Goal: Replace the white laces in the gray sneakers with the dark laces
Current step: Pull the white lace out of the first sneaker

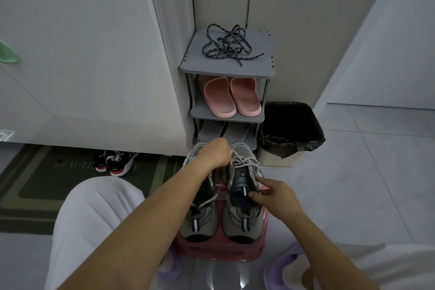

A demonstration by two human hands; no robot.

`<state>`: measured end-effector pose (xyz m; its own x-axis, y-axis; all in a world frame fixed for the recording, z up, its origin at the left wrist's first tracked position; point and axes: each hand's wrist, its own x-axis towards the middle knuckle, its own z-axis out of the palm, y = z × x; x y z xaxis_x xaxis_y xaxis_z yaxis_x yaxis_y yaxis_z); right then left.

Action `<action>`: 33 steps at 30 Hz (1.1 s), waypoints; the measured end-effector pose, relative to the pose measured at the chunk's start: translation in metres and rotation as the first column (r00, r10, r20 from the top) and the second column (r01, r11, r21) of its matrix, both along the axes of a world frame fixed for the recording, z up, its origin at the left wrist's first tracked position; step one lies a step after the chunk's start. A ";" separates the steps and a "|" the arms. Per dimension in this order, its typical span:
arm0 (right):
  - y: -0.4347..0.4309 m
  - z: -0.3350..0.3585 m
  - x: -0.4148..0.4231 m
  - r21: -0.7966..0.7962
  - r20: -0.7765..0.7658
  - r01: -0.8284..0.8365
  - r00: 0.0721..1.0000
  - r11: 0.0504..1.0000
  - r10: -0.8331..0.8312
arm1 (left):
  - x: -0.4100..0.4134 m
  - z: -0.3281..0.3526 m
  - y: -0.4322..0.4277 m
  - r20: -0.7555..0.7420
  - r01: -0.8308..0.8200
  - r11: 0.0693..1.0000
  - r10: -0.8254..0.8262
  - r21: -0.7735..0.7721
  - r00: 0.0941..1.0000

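- The gray sneakers (237, 221) stand side by side on a pink stool (219, 253). Their heels are toward the person and their toes point away at the shoe rack (226, 71), so each long axis runs straight out from the person.
- The white laces (244, 161) are threaded across the forefoot of the sneaker on the person's right.
- The left hand (215, 153) reaches across, its grip curled and pinching a strand just above and left of that lacing. A pull up and back looks likely to free it.
- The right hand (275, 193) sits nearer the heel, its grip pinching the same sneaker's tongue between thumb and forefinger.
- The dark laces (227, 46) lie tangled on the rack's top shelf, well beyond the toes.
- Pink slippers (229, 96) sit one shelf lower, and a lined bin (292, 125) stands beside the rack.
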<state>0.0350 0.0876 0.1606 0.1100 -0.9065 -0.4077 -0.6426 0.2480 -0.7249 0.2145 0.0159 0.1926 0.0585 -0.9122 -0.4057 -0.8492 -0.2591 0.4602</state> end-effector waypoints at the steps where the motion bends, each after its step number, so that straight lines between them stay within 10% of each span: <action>1: 0.000 0.000 0.000 0.004 0.007 0.001 1.000 1.000 -0.001 | 0.000 0.002 -0.003 0.002 -0.008 1.000 0.008 -0.015 1.000; 16: 0.000 0.005 0.001 0.007 -0.007 -0.014 1.000 1.000 0.014 | 0.018 -0.002 -0.009 0.152 -0.142 0.985 0.156 -0.102 0.976; 22: 0.000 0.005 0.001 0.015 -0.011 -0.023 1.000 1.000 0.024 | 0.013 0.012 -0.002 0.044 -0.030 0.998 0.032 -0.059 0.998; 27: -0.001 0.004 0.001 -0.005 -0.040 -0.044 0.998 0.999 0.044 | 0.006 -0.011 0.030 0.138 0.229 0.851 -0.184 -0.473 0.973; 33: 0.000 0.003 0.001 -0.007 -0.053 -0.057 0.997 0.998 0.057 | 0.012 -0.027 0.031 0.164 0.367 0.861 -0.330 -0.353 0.930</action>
<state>0.0360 0.0871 0.1641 0.1402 -0.9026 -0.4069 -0.6932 0.2039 -0.6913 0.2260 0.0466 0.1659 -0.2706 -0.9618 -0.0424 -0.8960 0.2355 0.3765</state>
